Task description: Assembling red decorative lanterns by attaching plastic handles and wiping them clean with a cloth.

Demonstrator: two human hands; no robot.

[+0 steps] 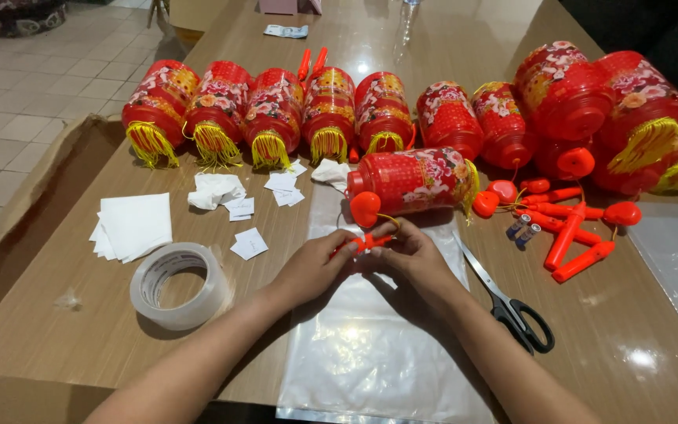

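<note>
Orange plastic handle [370, 242] pinched between left hand [313, 269] and right hand [417, 261], long axis roughly level, left-right. Red lantern [411, 180] lies sideways just beyond fingers; scissors [512, 302] beside right wrist.

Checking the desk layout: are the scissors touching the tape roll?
Apart. The head view shows the scissors right of both hands, the tape roll far left.
</note>
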